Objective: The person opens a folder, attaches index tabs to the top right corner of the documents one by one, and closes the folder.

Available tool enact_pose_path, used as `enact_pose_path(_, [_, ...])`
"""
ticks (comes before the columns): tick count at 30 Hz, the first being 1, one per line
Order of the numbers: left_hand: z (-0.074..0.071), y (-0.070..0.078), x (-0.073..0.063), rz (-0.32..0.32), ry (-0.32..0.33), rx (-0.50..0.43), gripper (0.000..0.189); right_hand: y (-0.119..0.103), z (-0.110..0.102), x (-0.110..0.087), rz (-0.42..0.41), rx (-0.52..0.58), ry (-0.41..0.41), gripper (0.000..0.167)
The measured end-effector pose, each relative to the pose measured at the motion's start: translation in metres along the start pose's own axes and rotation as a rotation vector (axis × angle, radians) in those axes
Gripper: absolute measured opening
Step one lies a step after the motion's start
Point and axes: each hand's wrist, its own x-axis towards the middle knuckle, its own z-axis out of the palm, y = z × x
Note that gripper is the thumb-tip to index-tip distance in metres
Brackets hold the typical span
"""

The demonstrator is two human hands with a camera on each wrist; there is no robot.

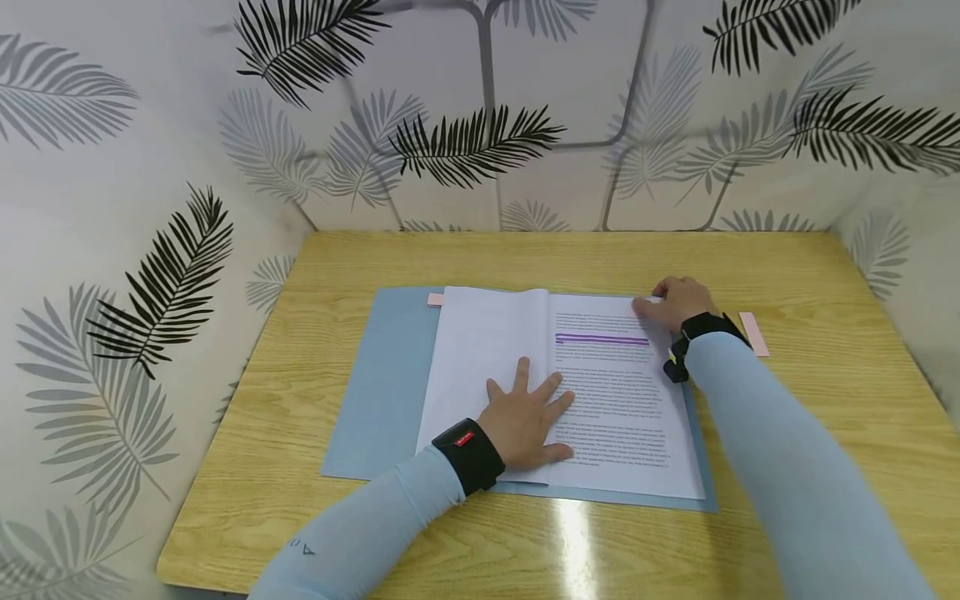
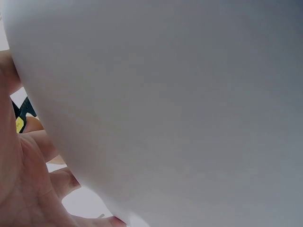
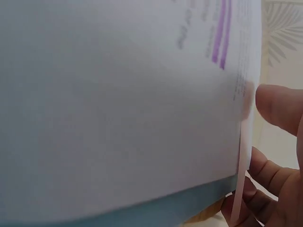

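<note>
A stapled-looking set of white printed pages [image 1: 611,417] lies spread on a blue folder [image 1: 390,375], with purple marker lines [image 1: 602,339] near the top of the right page. My left hand [image 1: 525,423] rests flat on the pages near the fold, fingers spread. At the right page's upper right corner, my right hand [image 1: 681,302] pinches a narrow pink sticky tab [image 3: 240,189] at the page edge, its thumb [image 3: 279,108] in front and curled fingers behind. The left wrist view is mostly filled by a pale surface.
Another pink tab [image 1: 435,299] sticks out from the left page's upper edge. One more pink strip [image 1: 753,334] lies on the wooden table [image 1: 247,467], right of the folder. A leaf-patterned wall covering [image 1: 450,192] rises behind the table.
</note>
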Motion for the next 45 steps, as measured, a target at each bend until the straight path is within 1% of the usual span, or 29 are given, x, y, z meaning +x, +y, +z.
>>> enact_pose_path(5, [0.000,0.000,0.000,0.002,0.004,0.005,0.082,0.001,0.001,0.002,0.006,-0.031,0.007,0.063])
enact_pose_path(10, [0.000,0.000,0.000,0.001,0.000,0.003,0.082,0.008,0.002,0.008,-0.006,0.013,-0.027,0.072])
enact_pose_path(13, [0.000,0.000,0.000,0.000,-0.005,0.003,0.082,0.011,0.002,0.009,-0.026,0.029,-0.044,0.074])
enact_pose_path(18, [-0.002,0.000,0.001,0.001,-0.003,0.004,0.082,0.013,0.002,0.008,-0.036,0.033,-0.023,0.065])
enact_pose_path(20, [-0.003,0.000,0.001,0.000,-0.004,0.004,0.082,0.012,0.000,0.006,-0.033,0.049,-0.016,0.059])
enact_pose_path(22, [-0.003,0.000,0.002,-0.001,-0.005,0.001,0.081,0.012,-0.002,0.004,-0.046,0.062,-0.019,0.050])
enact_pose_path(24, [-0.003,0.000,0.002,-0.002,-0.005,-0.001,0.082,0.013,-0.005,0.001,-0.071,0.096,-0.031,0.043])
enact_pose_path(26, [-0.003,-0.001,0.002,-0.002,-0.004,-0.012,0.081,0.016,-0.008,-0.001,-0.098,0.144,-0.052,0.042])
enact_pose_path(29, [0.003,-0.004,0.001,-0.001,0.008,-0.045,0.082,0.021,-0.014,-0.009,-0.134,0.219,-0.077,0.048])
enact_pose_path(31, [0.008,-0.008,-0.002,-0.005,0.018,-0.098,0.081,0.022,-0.017,-0.021,-0.148,0.244,-0.062,0.056])
enact_pose_path(33, [0.011,-0.013,-0.009,-0.030,0.024,-0.157,0.082,0.022,-0.019,-0.038,-0.161,0.250,-0.010,0.064])
enact_pose_path(34, [0.010,-0.017,-0.014,-0.056,0.024,-0.199,0.082,0.023,-0.020,-0.049,-0.171,0.251,0.018,0.066])
enact_pose_path(35, [0.010,-0.021,-0.020,-0.085,0.032,-0.248,0.082,0.024,-0.021,-0.062,-0.179,0.249,0.043,0.067])
enact_pose_path(37, [0.007,-0.030,-0.034,-0.168,0.063,-0.340,0.082,0.028,-0.023,-0.089,-0.190,0.234,0.062,0.070])
enact_pose_path(39, [0.008,-0.039,-0.048,-0.261,0.116,-0.416,0.082,0.035,-0.022,-0.114,-0.213,0.193,0.038,0.070])
enact_pose_path(40, [0.009,-0.043,-0.055,-0.306,0.147,-0.449,0.082,0.038,-0.021,-0.126,-0.222,0.176,0.009,0.071])
enact_pose_path(42, [0.013,-0.049,-0.067,-0.382,0.208,-0.482,0.083,0.042,-0.016,-0.142,-0.246,0.139,-0.046,0.072])
enact_pose_path(44, [0.017,-0.051,-0.076,-0.427,0.234,-0.497,0.083,0.044,-0.010,-0.152,-0.264,0.123,-0.091,0.072])
enact_pose_path(45, [0.019,-0.051,-0.079,-0.439,0.232,-0.504,0.083,0.044,-0.006,-0.154,-0.273,0.122,-0.109,0.072])
